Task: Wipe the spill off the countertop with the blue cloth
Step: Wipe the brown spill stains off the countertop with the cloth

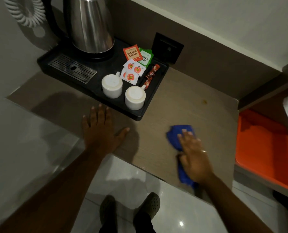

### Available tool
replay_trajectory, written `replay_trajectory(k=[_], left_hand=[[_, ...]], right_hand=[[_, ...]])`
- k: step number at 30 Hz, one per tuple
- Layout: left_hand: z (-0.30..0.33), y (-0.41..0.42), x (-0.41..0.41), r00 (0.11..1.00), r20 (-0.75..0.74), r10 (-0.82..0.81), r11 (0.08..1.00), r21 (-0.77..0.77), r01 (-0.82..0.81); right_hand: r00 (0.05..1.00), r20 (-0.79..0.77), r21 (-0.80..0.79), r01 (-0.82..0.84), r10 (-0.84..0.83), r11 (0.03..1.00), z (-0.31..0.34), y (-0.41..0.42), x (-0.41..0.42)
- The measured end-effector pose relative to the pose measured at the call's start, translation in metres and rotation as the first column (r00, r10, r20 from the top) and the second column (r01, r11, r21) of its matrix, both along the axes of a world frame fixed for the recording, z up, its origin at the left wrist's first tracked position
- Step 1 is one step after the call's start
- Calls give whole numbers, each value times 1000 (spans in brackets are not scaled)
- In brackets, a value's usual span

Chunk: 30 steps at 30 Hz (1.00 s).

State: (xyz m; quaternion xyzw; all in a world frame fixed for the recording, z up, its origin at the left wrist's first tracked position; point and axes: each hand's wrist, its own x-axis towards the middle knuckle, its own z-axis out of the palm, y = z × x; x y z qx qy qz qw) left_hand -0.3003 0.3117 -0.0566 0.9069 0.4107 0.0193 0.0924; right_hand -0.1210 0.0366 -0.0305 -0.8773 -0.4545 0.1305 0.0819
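Observation:
The blue cloth lies crumpled on the brown wooden countertop near its front edge. My right hand rests flat on top of the cloth, fingers spread, and looks blurred. A small yellowish spill spot sits on the countertop beyond the cloth, towards the right edge. My left hand is pressed flat on the countertop with its fingers apart, just in front of the black tray, holding nothing.
A black tray at the back left carries a steel kettle, two upturned white cups, and tea and sugar sachets. An orange tray lies on a lower shelf to the right. A black wall socket is behind.

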Motion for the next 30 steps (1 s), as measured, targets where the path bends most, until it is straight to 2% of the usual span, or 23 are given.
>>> replay_trajectory(k=[1, 3, 5, 6, 7, 8, 9, 10, 11, 12, 13, 14, 16, 18, 20, 23, 25, 28, 29, 30], left_hand=[[1, 0, 0, 1000, -5, -2, 1000, -6, 2], [2, 1, 0, 1000, -11, -1, 1000, -19, 1], [2, 1, 1, 1000, -19, 1, 1000, -17, -1], [1, 1, 1, 1000, -22, 1, 1000, -14, -1], [1, 0, 1, 1000, -20, 0, 1000, -11, -1], [0, 0, 1, 1000, -14, 1, 1000, -6, -1], [-1, 0, 1, 1000, -10, 0, 1000, -3, 0], [-1, -1, 2, 1000, -11, -5, 1000, -3, 5], [-1, -1, 2, 1000, -14, -7, 1000, -6, 7], [-1, -1, 1, 1000, -11, -6, 1000, -10, 6], [0, -2, 1, 1000, -3, -9, 1000, -12, 9], [1, -3, 1, 1000, 6, -14, 1000, -10, 14], [4, -4, 2, 1000, 5, -18, 1000, -5, 18], [5, -4, 1, 1000, -4, -16, 1000, -7, 15], [6, -4, 1, 1000, -12, -15, 1000, -13, 15], [6, -3, 2, 1000, -26, -8, 1000, -26, 8], [5, -3, 3, 1000, -30, -3, 1000, -27, 3], [4, -3, 3, 999, -33, 5, 1000, -22, -5], [4, -3, 4, 999, -36, 10, 1000, -24, -11], [3, -2, 4, 999, -39, 15, 1000, -26, -16]], right_hand=[[990, 3, 14, 138, -138, 990, 3, -19, 16], [901, 43, 22, 430, -431, 902, 5, -39, 38], [734, 93, -5, 676, -673, 737, 3, -21, 50], [623, 87, -20, 781, -777, 624, 4, -1, 52], [503, 66, -37, 864, -862, 502, 7, 24, 50], [426, 31, -56, 904, -904, 424, 11, 52, 45], [432, 11, -57, 901, -902, 431, 11, 78, 36], [515, 14, -30, 857, -857, 514, 7, 101, 20], [651, 33, 7, 759, -759, 651, 1, 119, -2], [795, 49, 44, 603, -605, 796, -5, 130, -28], [900, 58, 60, 429, -432, 901, -8, 130, -52], [963, 73, 50, 258, -261, 965, -9, 119, -69], [997, 77, 29, 28, -30, 999, -8, 79, -72], [999, 24, 19, 27, -28, 999, -8, 28, -53], [979, -19, 29, 205, -205, 978, -3, -20, -24], [889, 12, 8, 457, -458, 889, 1, -54, 28], [794, 63, -12, 606, -605, 795, 0, -44, 70], [552, 76, -28, 834, -830, 551, 7, 13, 128], [500, 54, -45, 866, -865, 498, 9, 38, 142], [503, 46, -62, 863, -863, 501, 8, 63, 150]])
